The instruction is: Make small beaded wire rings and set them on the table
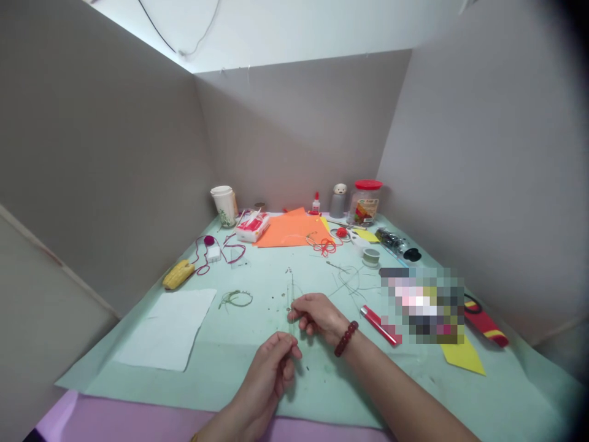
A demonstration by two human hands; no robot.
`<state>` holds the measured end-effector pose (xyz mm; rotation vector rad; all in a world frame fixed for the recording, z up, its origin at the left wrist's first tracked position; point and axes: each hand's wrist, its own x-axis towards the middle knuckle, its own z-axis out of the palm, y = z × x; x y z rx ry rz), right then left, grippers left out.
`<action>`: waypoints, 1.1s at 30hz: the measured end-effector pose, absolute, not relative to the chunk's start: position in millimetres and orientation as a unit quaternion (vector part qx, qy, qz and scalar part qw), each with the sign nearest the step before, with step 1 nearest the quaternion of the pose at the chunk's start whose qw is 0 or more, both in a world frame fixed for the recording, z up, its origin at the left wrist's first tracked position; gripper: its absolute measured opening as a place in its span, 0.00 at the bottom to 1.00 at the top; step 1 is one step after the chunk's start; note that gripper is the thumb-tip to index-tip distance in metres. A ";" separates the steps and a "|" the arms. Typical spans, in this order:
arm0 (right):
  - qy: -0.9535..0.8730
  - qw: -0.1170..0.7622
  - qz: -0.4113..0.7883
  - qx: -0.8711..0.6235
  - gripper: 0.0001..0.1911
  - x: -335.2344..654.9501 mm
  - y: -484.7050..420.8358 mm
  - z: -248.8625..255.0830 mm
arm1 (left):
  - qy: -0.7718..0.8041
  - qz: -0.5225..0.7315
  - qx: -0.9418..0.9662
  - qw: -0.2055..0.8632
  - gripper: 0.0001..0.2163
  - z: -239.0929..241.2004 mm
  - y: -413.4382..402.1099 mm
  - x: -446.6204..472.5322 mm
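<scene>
Thin cord (292, 287), pinched in the fingertips of the left hand (270, 363) and right hand (318, 314) over the surface (216, 374), should handle light, limp and tangle-prone, best gripped close to where the fingers work.

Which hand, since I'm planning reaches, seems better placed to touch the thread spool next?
Probably the right hand: it sits farther forward and closer to the thread spool than the left hand. Both seem to pinch thin cord, so either might need freeing first.
</scene>
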<state>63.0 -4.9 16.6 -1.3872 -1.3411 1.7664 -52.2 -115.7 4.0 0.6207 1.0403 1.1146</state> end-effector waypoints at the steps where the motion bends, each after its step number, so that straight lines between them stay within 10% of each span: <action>1: -0.500 0.264 0.640 -0.520 0.04 64.8 -4.1 18.0 | 0.474 0.490 0.284 0.674 0.15 6.7 -115.4 -53.1; 10: -0.850 0.287 0.326 -0.297 0.15 60.9 4.0 32.2 | 0.538 0.488 0.370 0.579 0.14 26.3 -106.7 -69.6; 33: -0.844 0.301 0.362 -0.256 0.07 37.3 22.5 57.6 | 0.559 0.440 0.468 0.525 0.11 72.5 -56.0 -109.7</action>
